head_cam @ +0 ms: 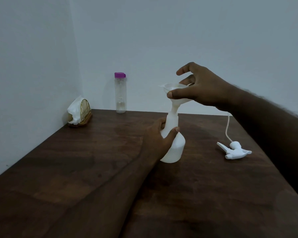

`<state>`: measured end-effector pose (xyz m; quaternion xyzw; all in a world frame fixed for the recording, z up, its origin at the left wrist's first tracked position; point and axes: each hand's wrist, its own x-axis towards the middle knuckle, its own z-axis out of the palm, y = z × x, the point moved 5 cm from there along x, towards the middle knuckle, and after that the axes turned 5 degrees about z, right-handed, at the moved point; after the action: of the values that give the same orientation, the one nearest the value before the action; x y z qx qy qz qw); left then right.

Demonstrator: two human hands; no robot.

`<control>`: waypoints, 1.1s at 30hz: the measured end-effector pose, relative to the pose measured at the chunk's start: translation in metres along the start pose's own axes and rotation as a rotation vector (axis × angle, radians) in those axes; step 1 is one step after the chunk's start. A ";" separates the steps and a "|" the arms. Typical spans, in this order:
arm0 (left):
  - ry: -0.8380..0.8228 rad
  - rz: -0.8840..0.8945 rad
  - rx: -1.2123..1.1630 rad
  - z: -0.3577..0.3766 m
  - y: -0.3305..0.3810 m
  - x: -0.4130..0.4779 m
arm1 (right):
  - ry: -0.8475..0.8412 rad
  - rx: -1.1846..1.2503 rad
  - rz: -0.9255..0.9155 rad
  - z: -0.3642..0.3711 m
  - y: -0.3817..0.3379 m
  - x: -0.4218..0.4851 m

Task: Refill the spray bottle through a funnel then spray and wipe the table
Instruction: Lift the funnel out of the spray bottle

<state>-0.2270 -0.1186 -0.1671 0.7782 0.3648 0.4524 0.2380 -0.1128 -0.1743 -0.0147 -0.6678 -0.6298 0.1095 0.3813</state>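
Dark wood-grain table [76, 169], matte and streaky. Near its middle, upright white translucent spray bottle [175, 148], round-shouldered with narrow neck, wrapped at the neck by left hand [159, 137]. Seated in the neck, cloudy plastic funnel [176, 95], cone rim pinched by right hand [199, 88]. To the right, detached white trigger head [234, 150] lying flat, thin tube trailing. At back, clear cylindrical bottle [120, 93], purple cap; gold wire napkin holder [82, 111].

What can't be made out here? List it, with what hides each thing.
Head view only:
- Spray bottle: its left side is covered by the left hand.
- Funnel: its far rim is behind the right hand.
- Trigger head: its tube runs behind the right forearm.
- Water bottle: fill level unclear in the dim light.
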 end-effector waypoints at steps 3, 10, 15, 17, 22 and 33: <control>0.008 0.010 -0.008 0.000 -0.001 0.000 | 0.030 0.011 -0.005 -0.003 0.001 0.000; 0.034 0.033 -0.013 -0.002 0.000 0.000 | 0.073 0.100 0.014 -0.012 0.011 0.003; 0.069 0.055 -0.045 -0.005 0.000 -0.002 | 0.112 0.249 0.065 -0.015 0.028 0.003; 0.062 0.050 -0.057 -0.004 -0.001 -0.002 | 0.107 0.216 0.096 -0.010 0.039 0.002; 0.066 0.063 -0.068 -0.004 -0.001 -0.001 | 0.114 0.395 0.103 -0.008 0.051 0.003; 0.038 0.052 -0.081 -0.002 -0.003 0.000 | 0.018 0.309 0.169 0.001 0.063 0.005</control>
<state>-0.2296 -0.1164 -0.1683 0.7685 0.3302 0.4875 0.2503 -0.0646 -0.1638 -0.0541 -0.6528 -0.5437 0.2305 0.4745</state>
